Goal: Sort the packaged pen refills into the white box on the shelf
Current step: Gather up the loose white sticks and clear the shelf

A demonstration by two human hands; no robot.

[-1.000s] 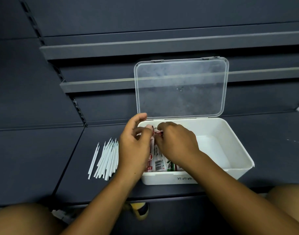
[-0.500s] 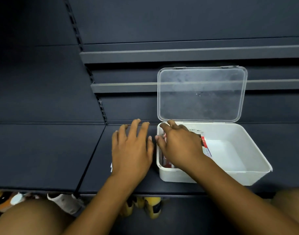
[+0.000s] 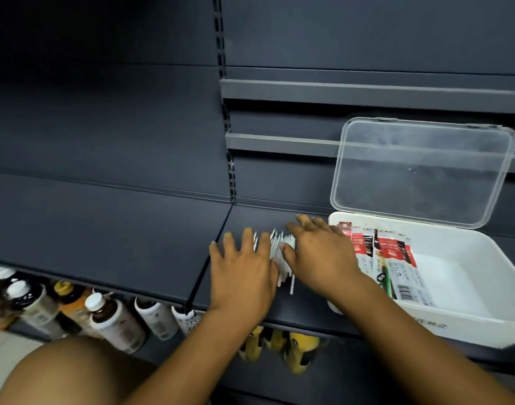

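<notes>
The white box (image 3: pixel 466 314) sits on the dark shelf at the right, its clear lid (image 3: pixel 422 171) standing up. Several packaged pen refills (image 3: pixel 387 258) in red, black and white wrappers lie along the box's left side. A pile of thin white refills (image 3: pixel 279 247) lies on the shelf just left of the box. My left hand (image 3: pixel 244 270) lies flat with straight fingers over the pile's left part. My right hand (image 3: pixel 317 252), fingers spread, covers the pile's right part beside the box wall. Neither hand grips anything.
The dark shelf (image 3: pixel 104 238) stretches away to the left. Below its front edge stand several bottles (image 3: pixel 110 320) and yellow packages (image 3: pixel 279 346). Two metal rails (image 3: pixel 279 144) run across the back panel above the box. My knee fills the bottom left corner.
My right hand has left the box and moved left onto the white refill pile beside my left hand. The packaged refills it held lie in the box. The view has swung left.
</notes>
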